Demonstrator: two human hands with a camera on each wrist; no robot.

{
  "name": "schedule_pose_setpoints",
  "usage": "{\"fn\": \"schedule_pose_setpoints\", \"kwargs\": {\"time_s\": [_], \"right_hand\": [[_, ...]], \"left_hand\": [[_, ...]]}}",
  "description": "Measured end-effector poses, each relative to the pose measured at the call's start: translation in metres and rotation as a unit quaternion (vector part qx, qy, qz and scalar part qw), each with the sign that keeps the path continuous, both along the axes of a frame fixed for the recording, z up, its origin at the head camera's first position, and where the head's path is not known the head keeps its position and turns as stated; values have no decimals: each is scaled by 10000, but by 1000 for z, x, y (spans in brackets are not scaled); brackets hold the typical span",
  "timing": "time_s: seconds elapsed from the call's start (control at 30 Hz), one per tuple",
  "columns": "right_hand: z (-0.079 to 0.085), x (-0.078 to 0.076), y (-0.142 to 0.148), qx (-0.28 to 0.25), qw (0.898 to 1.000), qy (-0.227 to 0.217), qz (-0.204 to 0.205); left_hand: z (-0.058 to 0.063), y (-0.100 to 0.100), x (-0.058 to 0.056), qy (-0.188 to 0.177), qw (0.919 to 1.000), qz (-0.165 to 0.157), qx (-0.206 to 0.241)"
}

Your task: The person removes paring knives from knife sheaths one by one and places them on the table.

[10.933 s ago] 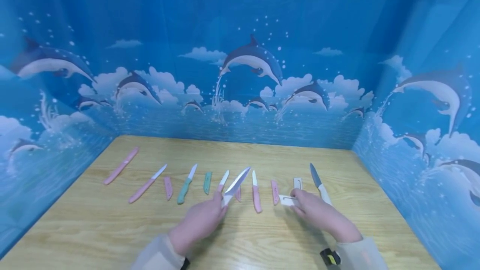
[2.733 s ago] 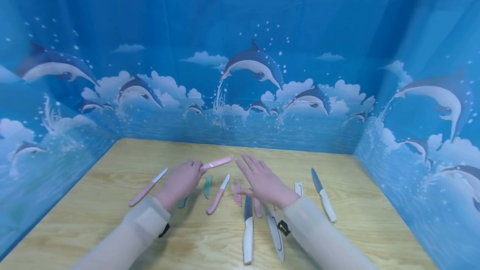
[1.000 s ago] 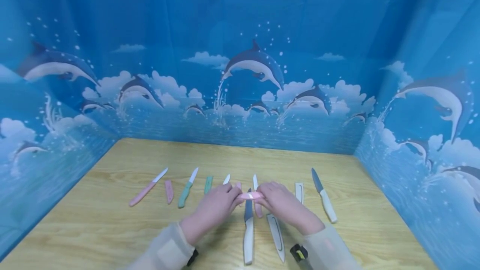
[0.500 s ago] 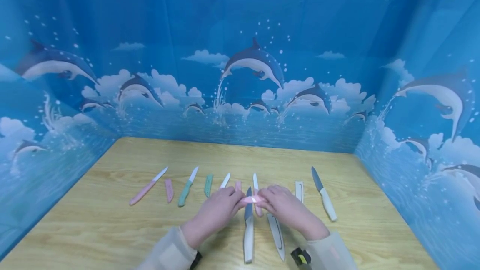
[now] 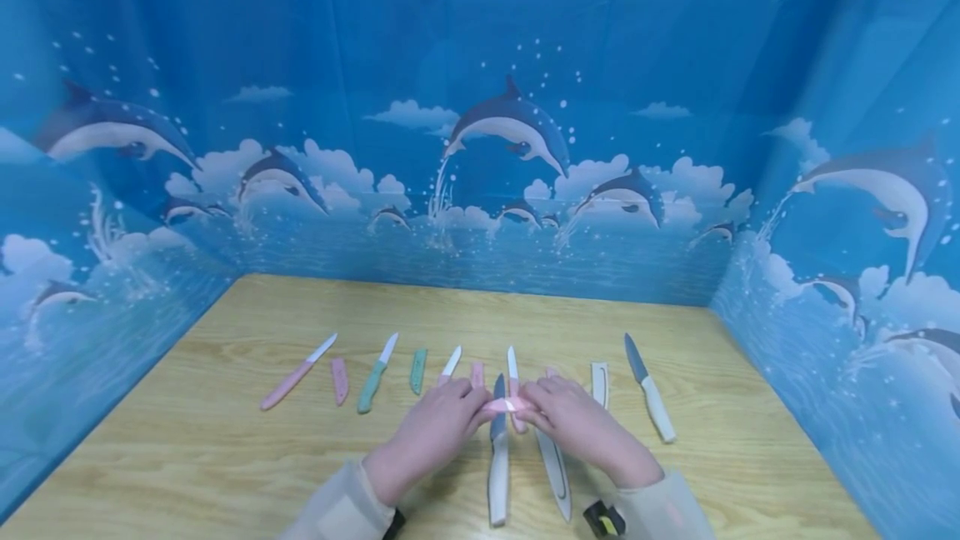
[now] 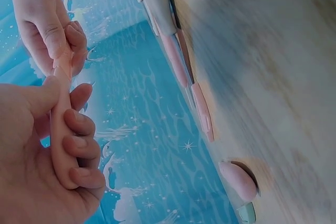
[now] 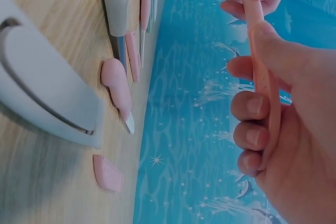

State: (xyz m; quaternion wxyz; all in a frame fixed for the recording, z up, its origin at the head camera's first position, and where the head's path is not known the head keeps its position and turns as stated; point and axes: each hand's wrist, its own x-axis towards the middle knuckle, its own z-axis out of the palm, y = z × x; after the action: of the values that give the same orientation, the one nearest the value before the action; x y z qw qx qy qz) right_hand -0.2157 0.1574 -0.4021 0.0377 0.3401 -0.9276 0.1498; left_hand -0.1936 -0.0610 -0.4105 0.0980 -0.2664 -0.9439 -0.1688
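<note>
Both hands hold one pink paring knife (image 5: pixel 510 405) level above the middle of the table. My left hand (image 5: pixel 442 419) wraps round its handle (image 6: pixel 60 145), while my right hand (image 5: pixel 573 415) grips its pink sheath (image 7: pixel 260 72). A pale sliver shows between the two pink parts. Below the hands lies a large white-handled knife (image 5: pixel 498 482), blade pointing away, with its long white sheath (image 5: pixel 555 477) to the right. Just beyond, another pink knife (image 5: pixel 513 365) lies bare, partly covered by the hands.
On the left of the wooden table (image 5: pixel 187 457) lie a pink knife (image 5: pixel 288 386), a pink sheath (image 5: pixel 340 380), a green knife (image 5: pixel 372 386) and a green sheath (image 5: pixel 417 371). To the right are a white sheath (image 5: pixel 600 382) and a white-handled knife (image 5: pixel 656 407). A dolphin-print curtain (image 5: pixel 480 248) encloses the table.
The large white knife and sheath, held at first, now lie on the table. The pink knife came from the far left into both hands, which have since lowered slightly toward me.
</note>
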Motion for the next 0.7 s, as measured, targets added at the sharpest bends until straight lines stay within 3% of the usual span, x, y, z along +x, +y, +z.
{"fn": "schedule_pose_setpoints", "kwargs": {"time_s": [0.7], "right_hand": [[-1,6,3,172,9998,102,-81]], "left_hand": [[-4,2,5,330,9992,-106,-213]]}}
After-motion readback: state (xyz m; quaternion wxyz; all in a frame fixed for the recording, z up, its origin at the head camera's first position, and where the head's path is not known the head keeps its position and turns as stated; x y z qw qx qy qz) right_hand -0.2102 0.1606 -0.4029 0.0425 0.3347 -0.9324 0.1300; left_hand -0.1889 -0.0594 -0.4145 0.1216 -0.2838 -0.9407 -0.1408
